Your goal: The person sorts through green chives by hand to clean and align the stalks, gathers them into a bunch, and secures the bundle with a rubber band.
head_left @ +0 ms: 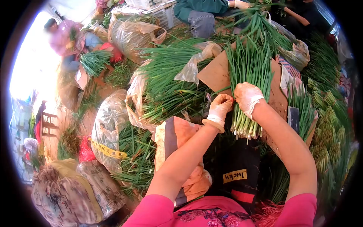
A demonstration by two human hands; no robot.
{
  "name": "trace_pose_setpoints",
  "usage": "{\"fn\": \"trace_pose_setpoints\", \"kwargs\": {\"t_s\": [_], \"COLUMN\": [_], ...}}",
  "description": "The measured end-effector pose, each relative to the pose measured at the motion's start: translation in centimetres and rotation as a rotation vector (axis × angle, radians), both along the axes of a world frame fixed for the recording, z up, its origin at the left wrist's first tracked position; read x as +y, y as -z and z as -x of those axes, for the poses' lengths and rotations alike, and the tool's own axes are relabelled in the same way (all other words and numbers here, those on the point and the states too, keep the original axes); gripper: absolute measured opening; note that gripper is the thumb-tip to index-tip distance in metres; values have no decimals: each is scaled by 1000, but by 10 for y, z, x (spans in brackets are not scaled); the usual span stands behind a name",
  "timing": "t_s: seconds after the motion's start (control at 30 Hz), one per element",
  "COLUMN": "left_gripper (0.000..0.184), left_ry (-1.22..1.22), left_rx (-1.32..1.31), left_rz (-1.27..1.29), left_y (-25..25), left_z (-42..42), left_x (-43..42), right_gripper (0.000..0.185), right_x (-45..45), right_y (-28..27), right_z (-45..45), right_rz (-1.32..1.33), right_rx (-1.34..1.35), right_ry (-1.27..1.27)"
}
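A thick bunch of green onions [249,72] lies in front of me, its pale root ends toward my body and its leaves pointing away. My right hand [247,96], in a whitish glove that leaves the forearm bare, is curled closed on top of the bunch. Beside the bunch's left edge, my left hand [220,108] is closed in a pinch, with a small bit of red at the fingertips, seemingly a tie strand. That hand is also gloved and has a tan band at the wrist. A brown cardboard sheet [215,73] lies under the bunch.
Loose green onions [170,83] spill from a plastic bag to the left. Stacked bunches [329,132] line the right side. Filled bags [109,128], red strands [86,149] and a small wooden stool [49,124] lie further left. A person [70,41] works at far left; others sit ahead.
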State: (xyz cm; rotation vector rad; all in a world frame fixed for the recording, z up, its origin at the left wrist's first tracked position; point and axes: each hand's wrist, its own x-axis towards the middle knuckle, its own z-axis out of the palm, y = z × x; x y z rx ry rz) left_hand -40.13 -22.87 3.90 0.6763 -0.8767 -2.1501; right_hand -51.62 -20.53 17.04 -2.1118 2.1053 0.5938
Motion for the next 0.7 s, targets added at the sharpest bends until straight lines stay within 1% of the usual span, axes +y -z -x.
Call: {"fn": "trace_pose_setpoints", "kwargs": {"t_s": [0.03,0.07,0.13,0.17,0.27,0.37,0.5,0.6,0.7], "left_gripper": [7,9,12,16,27,39,41,38,35], "left_ry": [-62,-80,-116,-136,-182,-181,-162,-76,-118], "left_rx": [-43,-82,-161,-152,-133,-139,-212,-174,-163], "left_rz": [11,75,206,234,301,313,405,316,415], "left_y": [2,0,-5,-6,-9,-11,-13,-15,-11], "left_z": [5,6,8,9,14,17,15,11,14], "left_x": [3,4,6,6,7,7,6,2,4], "right_gripper": [15,14,12,11,13,14,14,12,10], "right_x": [1,2,8,11,19,22,23,23,23], "right_y": [3,6,16,18,21,23,26,22,16], "right_z": [3,6,17,21,28,30,31,29,26], "right_rz": [9,20,170,246,316,351,388,369,344], "right_rx": [-4,-8,-181,-268,-393,-404,-431,-444,-381], "right_ry": [-13,-26,22,44,79,56,49,80,61]}}
